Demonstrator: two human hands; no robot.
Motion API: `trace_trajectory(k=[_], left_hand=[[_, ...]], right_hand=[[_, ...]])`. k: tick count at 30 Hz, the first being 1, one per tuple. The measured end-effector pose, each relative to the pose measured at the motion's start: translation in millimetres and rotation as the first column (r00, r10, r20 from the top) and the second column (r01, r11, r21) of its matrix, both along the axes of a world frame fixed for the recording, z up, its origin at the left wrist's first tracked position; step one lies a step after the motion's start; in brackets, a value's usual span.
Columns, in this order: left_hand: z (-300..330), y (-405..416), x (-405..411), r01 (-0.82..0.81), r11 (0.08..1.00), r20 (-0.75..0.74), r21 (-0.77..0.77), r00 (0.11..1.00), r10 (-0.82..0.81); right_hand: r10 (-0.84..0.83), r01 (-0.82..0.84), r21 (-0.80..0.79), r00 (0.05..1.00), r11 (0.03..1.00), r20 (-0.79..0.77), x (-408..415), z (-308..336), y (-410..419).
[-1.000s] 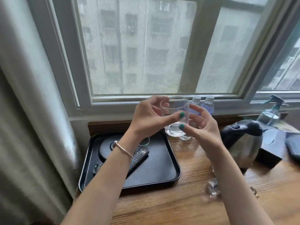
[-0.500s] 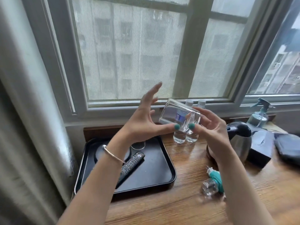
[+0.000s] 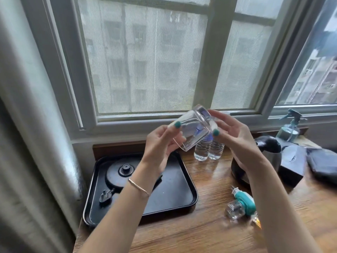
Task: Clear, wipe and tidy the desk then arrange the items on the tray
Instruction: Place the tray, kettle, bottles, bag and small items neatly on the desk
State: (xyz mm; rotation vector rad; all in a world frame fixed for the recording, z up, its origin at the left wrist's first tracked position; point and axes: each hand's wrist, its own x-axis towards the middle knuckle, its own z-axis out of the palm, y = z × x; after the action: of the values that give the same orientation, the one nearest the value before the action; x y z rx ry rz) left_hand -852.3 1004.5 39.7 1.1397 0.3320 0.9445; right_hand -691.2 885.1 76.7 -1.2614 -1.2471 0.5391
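Both hands grip a clear glass (image 3: 193, 130) tipped on its side in the air, left hand (image 3: 160, 145) at the rim, right hand (image 3: 235, 136) at the base, above the desk's (image 3: 209, 232) back edge, seemingly over the black tray's (image 3: 182, 198) far-right corner.

Soft grey daylight pours in through the big mesh-screened window (image 3: 145, 61), flat and overcast, so shadows are faint. The glossy brown wooden desk (image 3: 209, 234) carries pale streaks of reflected sky just below the fingers. The clear drinking glass (image 3: 191, 132) between the fingertips catches white highlights along its rim and base. The pale curtain (image 3: 27, 143) far left of the fingers is smeared and bowed by the wide lens. The window frame curves too.
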Motion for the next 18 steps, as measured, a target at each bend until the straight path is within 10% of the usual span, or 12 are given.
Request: trace_trajectory(k=[4, 8, 14, 18], left_hand=[[-16, -3, 4, 0.153, 0.984, -0.032, -0.087, 0.987, -0.156], [-30, -1, -6, 0.288, 0.943, -0.243, 0.166, 0.939, -0.244], [-57, -6, -1, -0.049, 0.724, -0.361, 0.688, 0.842, 0.4], [-83, 26, 0, 0.3, 0.625, -0.669, 0.721, 0.538, 0.513]], right_hand=[[0.032, -0.033, 0.0, 0.999, 0.999, 0.017, 0, -1, 4], [-0.044, 0.044, -0.006, 0.999, 0.999, -0.017, 5, -9, 7], [-0.1, 0.112, -0.141, 0.991, 0.984, 0.09, 10, -31, 25], [-0.199, 0.253, -0.23, 0.952, 0.94, 0.233, 16, -55, 47]])
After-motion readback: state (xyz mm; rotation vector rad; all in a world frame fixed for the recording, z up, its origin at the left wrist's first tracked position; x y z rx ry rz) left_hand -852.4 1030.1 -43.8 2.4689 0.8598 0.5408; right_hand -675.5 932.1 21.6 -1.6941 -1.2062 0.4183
